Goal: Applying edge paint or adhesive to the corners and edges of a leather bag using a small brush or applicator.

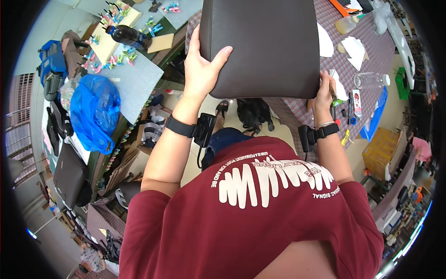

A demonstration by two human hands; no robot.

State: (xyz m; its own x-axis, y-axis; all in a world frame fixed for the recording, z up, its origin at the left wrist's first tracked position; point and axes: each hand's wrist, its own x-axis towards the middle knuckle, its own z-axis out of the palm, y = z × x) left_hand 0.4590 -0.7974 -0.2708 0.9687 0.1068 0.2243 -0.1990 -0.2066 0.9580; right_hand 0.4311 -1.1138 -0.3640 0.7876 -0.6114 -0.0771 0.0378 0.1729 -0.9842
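A dark brown leather-covered seat cushion (pixel 267 46) with rounded corners leans over the near edge of the cloth-covered table. My left hand (pixel 202 67) grips its left side, thumb lying on the leather and fingers wrapped round the edge. At the lower right corner of the cushion, my right hand (pixel 324 95) is closed, its fingertips against the edge. A small dark metal tool (pixel 332 92) shows beside the right palm; its kind is hard to make out. The cushion's far end lies beyond the top of the view.
The checked tablecloth (pixel 339 58) carries a clear plastic bottle (pixel 369 80), white scraps (pixel 354 52) and a jar of yellowish liquid (pixel 346 24). On the left bench are a dark bottle (pixel 127 37), coloured clips (pixel 151 27) and a blue plastic bag (pixel 95 109). A black dog-like shape (pixel 254 114) lies on the floor.
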